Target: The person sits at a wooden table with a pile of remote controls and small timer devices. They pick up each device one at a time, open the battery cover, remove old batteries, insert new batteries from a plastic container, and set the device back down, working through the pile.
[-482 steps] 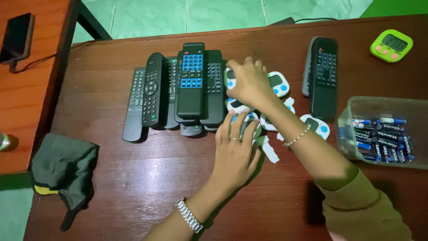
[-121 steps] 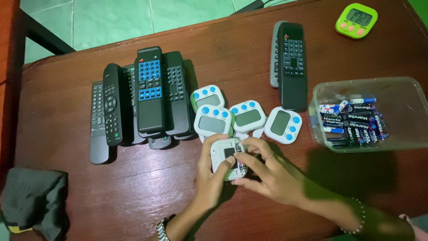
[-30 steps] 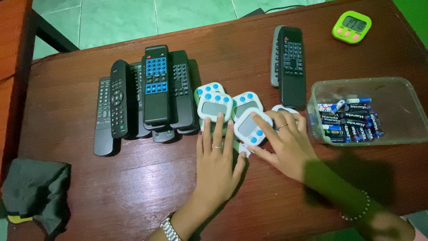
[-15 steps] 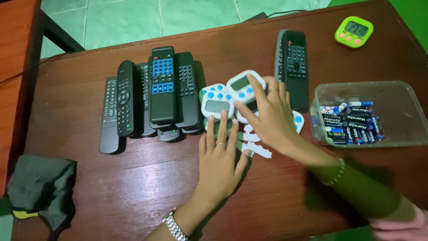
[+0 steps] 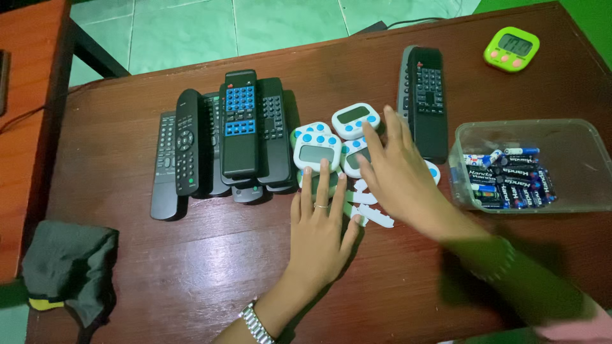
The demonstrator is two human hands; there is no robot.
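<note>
Right hand [image 5: 400, 173], fingers spread and gripping nothing, rests flat over the cluster of white timers [image 5: 317, 150], which lies at its 10–11 o'clock; left hand [image 5: 320, 227], also flat and empty, sits nearer, the timers at 12 o'clock.

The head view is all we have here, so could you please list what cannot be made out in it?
- White timers: how many there are, since the right hand covers some.
- Right forearm: blurred.
- Left hand: whether its fingertips rest on a timer.
- Batteries in the clear tub: too small to count.
- Black remotes: stacked, lower ones partly hidden.
- Dark cloth: cut by the bottom edge.
</note>
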